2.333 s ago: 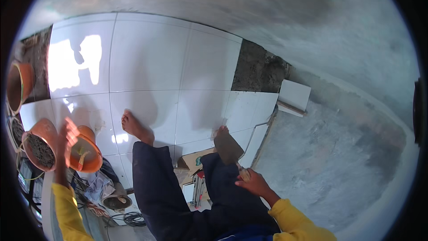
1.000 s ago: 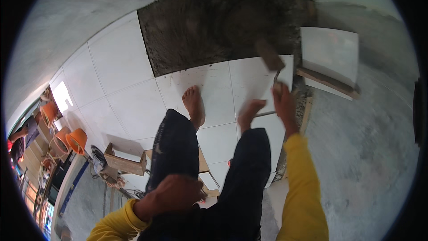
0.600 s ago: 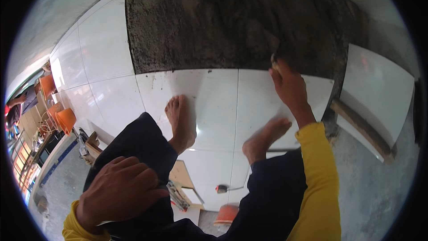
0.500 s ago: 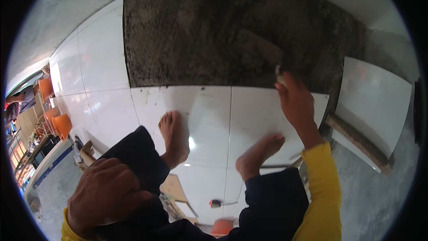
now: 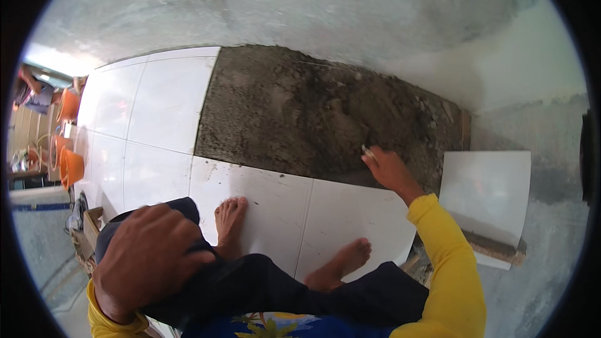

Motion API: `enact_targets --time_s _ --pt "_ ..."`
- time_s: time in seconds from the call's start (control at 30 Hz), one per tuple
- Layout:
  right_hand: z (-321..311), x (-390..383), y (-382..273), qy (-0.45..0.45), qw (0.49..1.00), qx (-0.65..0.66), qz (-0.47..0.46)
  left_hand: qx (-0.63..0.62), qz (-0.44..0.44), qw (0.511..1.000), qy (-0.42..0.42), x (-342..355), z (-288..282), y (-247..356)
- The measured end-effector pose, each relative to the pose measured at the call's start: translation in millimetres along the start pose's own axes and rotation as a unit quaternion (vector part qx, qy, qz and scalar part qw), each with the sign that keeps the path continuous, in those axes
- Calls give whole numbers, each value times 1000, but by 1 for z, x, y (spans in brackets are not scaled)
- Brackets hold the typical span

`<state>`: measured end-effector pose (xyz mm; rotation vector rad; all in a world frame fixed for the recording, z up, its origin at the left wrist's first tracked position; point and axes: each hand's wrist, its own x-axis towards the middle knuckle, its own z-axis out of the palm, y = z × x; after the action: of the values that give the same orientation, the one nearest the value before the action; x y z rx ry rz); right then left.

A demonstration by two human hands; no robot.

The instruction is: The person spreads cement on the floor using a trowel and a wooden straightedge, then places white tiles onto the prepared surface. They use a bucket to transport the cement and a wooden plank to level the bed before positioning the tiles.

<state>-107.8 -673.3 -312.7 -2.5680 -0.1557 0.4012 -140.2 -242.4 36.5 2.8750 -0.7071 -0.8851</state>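
Observation:
My right hand (image 5: pixel 391 172) is closed round the pale handle of a trowel (image 5: pixel 368 151). Its blade lies at the dark grey mortar bed (image 5: pixel 250 112) and hardly shows against it. The mortar is smoother on the left and rough and lumpy on the right. My left hand (image 5: pixel 150 253) is over my left knee with its fingers curled down. Its palm is hidden, so whether anything is inside does not show. Below the mortar, my bare feet stand on glossy white floor tiles (image 5: pixel 250 178).
A grey plastered wall (image 5: pixel 282 12) borders the mortar's far side. At the right, a loose white tile (image 5: pixel 485 191) leans beside a wooden strip (image 5: pixel 491 246). Several orange buckets (image 5: pixel 72 166) stand at the far left, with another person (image 5: pixel 34 91) beyond them.
The view has tilted up, showing more wall, and the mortar sits lower in it. My right hand still grips the trowel over the mortar. My left hand stays by the knee.

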Motion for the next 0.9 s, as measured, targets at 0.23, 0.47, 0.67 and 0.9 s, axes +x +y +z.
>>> enact_targets --time_s 0.23,0.47,0.67,0.9 --pt "-7 -19 4 -19 988 -119 -101 -16 -56 998 9 -43 17 -12" --pt "-13 -43 2 -28 978 -182 -98 -25 3 999 34 -29 20 -29" --pt "-16 -41 -13 -39 981 -154 -113 -26 27 998 46 -26 17 -42" --pt "-10 -36 -27 -41 985 -125 -111 -15 67 996 50 -16 13 -56"
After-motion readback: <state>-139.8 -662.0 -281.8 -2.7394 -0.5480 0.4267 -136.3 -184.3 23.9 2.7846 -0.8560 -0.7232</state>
